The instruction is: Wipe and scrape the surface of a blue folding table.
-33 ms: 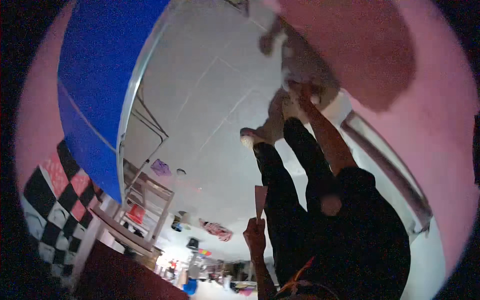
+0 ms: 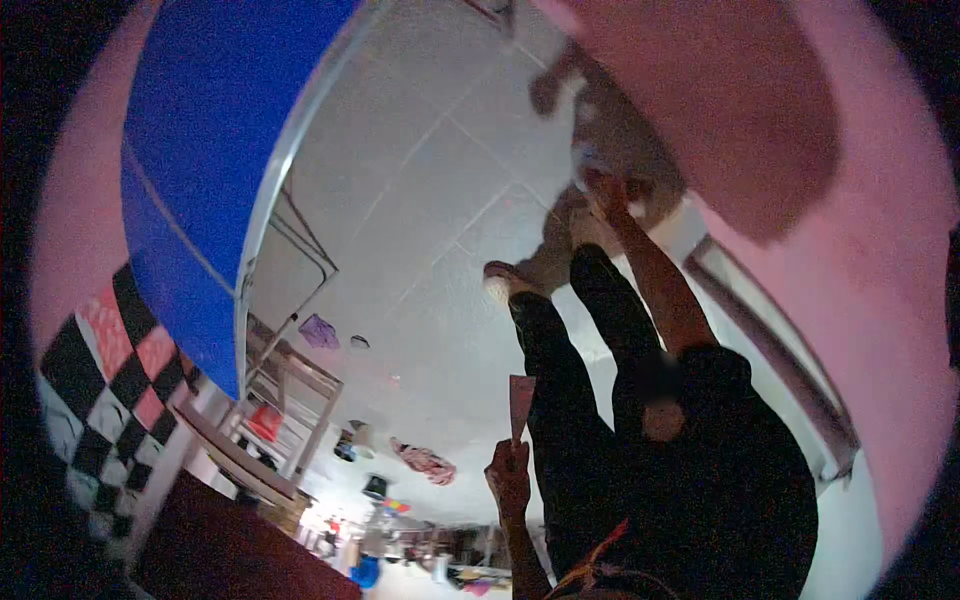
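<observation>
Grasping one flat tool (image 2: 521, 405), the left grip (image 2: 508, 482) is curled firmly around its narrow lower end, and the wide reddish blade rises above the knuckles, just beside the outer edge of the black trousers (image 2: 565, 390). One right grip (image 2: 606, 190) reaches out at the end of an extended forearm, in shadow near the floor (image 2: 410, 200) and the pink wall (image 2: 900, 300); one small pale patch shows at its fingers, but blur and darkness hide whether it is grasping anything, so I cannot tell. Two trousered legs stretch over the floor, with two feet beyond them, the left one (image 2: 497, 288) the clearer.

On the left stands one large blue panel (image 2: 210, 170) with a pale edge and thin metal legs beneath. Near its lower end are one wooden frame (image 2: 312, 425), one red item (image 2: 265, 423) within it, and one checkered surface (image 2: 130, 385) of black, white and reddish diamonds. Scattered on the floor lie one purple cloth (image 2: 320, 332), one small round thing (image 2: 360, 342) near it, and one striped cloth (image 2: 424, 463). Farther off are one black container (image 2: 375, 487) and one blue container (image 2: 366, 572).
</observation>
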A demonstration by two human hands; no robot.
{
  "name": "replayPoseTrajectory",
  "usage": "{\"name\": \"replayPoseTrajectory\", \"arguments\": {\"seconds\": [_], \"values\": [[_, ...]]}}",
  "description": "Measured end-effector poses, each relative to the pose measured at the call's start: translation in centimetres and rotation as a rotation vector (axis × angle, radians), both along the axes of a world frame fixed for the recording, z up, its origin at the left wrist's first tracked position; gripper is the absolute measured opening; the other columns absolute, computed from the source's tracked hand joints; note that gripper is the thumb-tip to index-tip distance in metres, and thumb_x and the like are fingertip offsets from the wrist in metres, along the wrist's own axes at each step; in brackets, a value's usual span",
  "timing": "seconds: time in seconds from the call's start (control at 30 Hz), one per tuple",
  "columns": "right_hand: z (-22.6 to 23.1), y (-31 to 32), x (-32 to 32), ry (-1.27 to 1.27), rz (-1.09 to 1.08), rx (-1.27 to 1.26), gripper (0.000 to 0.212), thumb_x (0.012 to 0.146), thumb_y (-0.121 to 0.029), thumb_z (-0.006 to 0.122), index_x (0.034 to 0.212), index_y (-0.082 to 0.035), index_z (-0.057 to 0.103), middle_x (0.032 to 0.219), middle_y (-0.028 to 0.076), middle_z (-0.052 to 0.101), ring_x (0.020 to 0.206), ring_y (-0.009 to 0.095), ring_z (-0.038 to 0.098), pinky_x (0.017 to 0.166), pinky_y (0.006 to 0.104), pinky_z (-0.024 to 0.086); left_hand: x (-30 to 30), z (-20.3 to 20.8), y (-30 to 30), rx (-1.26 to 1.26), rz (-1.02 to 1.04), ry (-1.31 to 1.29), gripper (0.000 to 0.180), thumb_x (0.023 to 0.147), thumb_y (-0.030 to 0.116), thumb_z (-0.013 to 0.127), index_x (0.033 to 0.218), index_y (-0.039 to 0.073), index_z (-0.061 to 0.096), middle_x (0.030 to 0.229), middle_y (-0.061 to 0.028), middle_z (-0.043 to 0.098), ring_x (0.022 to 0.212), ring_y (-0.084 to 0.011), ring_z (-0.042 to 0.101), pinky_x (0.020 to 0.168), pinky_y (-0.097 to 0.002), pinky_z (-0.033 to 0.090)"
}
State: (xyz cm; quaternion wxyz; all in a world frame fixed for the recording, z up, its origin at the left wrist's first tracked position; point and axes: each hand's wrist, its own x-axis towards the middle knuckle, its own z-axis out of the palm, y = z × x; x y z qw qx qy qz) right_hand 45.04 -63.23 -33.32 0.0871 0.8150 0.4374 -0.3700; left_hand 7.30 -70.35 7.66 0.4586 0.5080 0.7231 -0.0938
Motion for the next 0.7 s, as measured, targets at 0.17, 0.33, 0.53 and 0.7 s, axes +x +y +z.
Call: {"name": "replayPoseTrajectory", "arguments": {"seconds": [0.17, 0.33, 0.53, 0.7], "values": [[-0.5, 0.3, 0.9, -0.119, 0.198, 0.023, 0.026, 0.078, -0.030, 0.058, 0.085, -0.006, 0.065, 0.079, 0.012, 0.064, 0.075, 0.028, 0.062, 0.065, 0.0429, 0.050, 1.1, 0.1, 0.0, 0.216, -0.019, -0.100, 0.018, 0.092, 0.023, 0.058, 0.086, 0.006, 0.058, 0.059, -0.0082, 0.053, 0.048, -0.0145, 0.043, 0.046, -0.0320, 0.036], [2.1, -1.8, -0.2, -0.245, 0.494, 0.202, 0.019, 0.080, -0.023, 0.056, 0.085, -0.006, 0.064, 0.077, 0.012, 0.062, 0.074, 0.028, 0.061, 0.065, 0.0431, 0.049, 0.6, 0.6, -1.3, 0.157, 0.202, -0.028, 0.023, 0.087, 0.016, 0.064, 0.075, 0.000, 0.053, 0.065, -0.0150, 0.053, 0.052, -0.0257, 0.046, 0.050, -0.0350, 0.039], [15.1, -3.4, -4.4, -0.182, 0.541, 0.326, 0.020, 0.077, -0.025, 0.056, 0.071, -0.010, 0.067, 0.074, 0.014, 0.064, 0.069, 0.030, 0.062, 0.064, 0.0460, 0.048, -1.4, 1.6, -1.5, 0.181, 0.243, -0.025, 0.032, 0.085, 0.028, 0.063, 0.069, 0.003, 0.051, 0.055, -0.0094, 0.047, 0.049, -0.0201, 0.043, 0.048, -0.0336, 0.037], [34.9, -0.8, -9.0, 0.270, 0.484, 0.323, 0.043, 0.069, -0.053, 0.062, 0.076, -0.011, 0.067, 0.074, 0.016, 0.064, 0.069, 0.033, 0.062, 0.064, 0.0528, 0.048, -3.6, 1.2, 0.4, 0.500, 0.614, -0.419, 0.032, 0.089, 0.025, 0.059, 0.069, 0.001, 0.055, 0.057, -0.0084, 0.051, 0.053, -0.0165, 0.044, 0.051, -0.0314, 0.038]]}}
